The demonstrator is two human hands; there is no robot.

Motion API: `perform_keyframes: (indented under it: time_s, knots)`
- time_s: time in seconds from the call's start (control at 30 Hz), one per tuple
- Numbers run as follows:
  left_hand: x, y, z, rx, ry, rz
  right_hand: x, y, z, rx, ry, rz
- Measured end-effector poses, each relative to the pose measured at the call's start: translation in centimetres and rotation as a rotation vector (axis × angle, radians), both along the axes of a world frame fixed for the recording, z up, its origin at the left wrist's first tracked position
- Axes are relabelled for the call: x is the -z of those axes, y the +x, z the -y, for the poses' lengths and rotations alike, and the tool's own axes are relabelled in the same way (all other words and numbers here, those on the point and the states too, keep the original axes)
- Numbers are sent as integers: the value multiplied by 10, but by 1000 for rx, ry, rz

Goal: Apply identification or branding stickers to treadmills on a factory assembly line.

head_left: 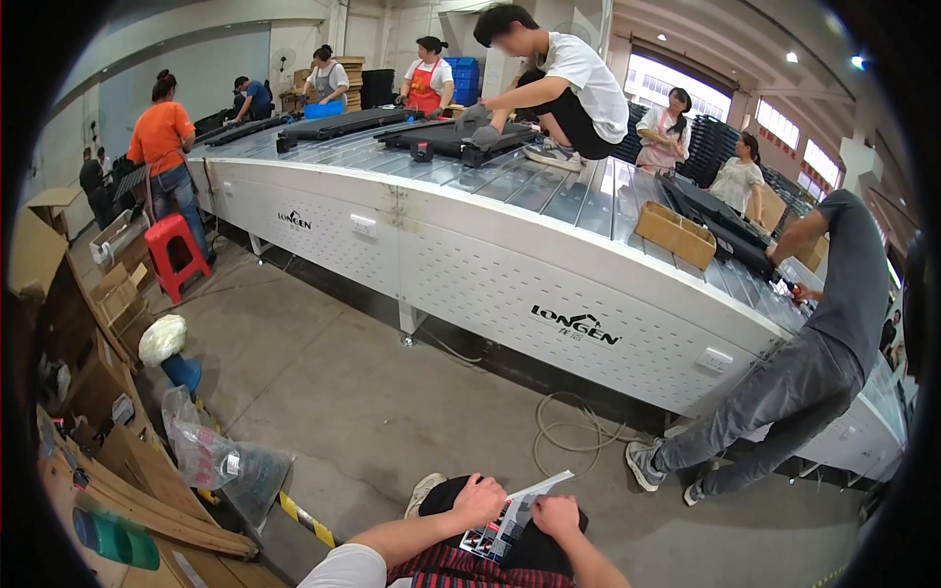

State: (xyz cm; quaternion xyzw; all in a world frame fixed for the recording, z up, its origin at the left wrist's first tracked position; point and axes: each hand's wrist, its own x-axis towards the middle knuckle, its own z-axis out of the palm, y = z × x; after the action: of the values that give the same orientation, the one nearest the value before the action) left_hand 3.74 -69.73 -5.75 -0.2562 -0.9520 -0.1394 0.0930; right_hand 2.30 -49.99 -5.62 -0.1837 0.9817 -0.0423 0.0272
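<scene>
Holding a thin white sheet (pixel 495 537) printed with dark and red blocks between a bare left hand (pixel 478 501) and a bare right hand (pixel 556 515), low over the lap at the bottom middle of the view. Pinching the sheet near its upper left with the curled fingers of the left hand. Gripping the right side of the sheet with the right hand, with bent knuckles facing up; cannot tell the exact place of the right fingertips, hidden beneath. Showing also a narrow white strip (pixel 547 486), slanting from between the hands toward the upper right; cannot tell whether joined to the sheet or separate.

Wearing black legwear (pixel 537 554), with a red-and-black striped cloth (pixel 446 562) just below the sheet.

Facing a long white table (pixel 470 265) with a perforated side panel and a slatted metal top, well apart from the hands across a grey floor (pixel 343 392). Noting on top a crouching person in a white T-shirt (pixel 588 88), with gloved hands at a flat black unit (pixel 451 140). To the right, noting a leaning person in grey (pixel 833 323), near an open brown box (pixel 676 235). To the left, noting a red plastic stool (pixel 174 257) and a clear plastic bag (pixel 221 459).
</scene>
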Motion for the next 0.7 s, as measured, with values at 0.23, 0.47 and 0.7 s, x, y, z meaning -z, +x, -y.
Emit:
perform_keyframes:
  time_s: [0.23, 0.47, 0.7]
  knots:
    - [-6, 1, 8, -31, -33, 87, -1, -3, 20, -64, 32, 36]
    - [-18, 0, 47, -158, 20, 80, -4, -9, -8, 81, -49, 46]
    - [-8, -8, 35, -141, 83, 110, 4, -13, -8, 47, -65, 35]
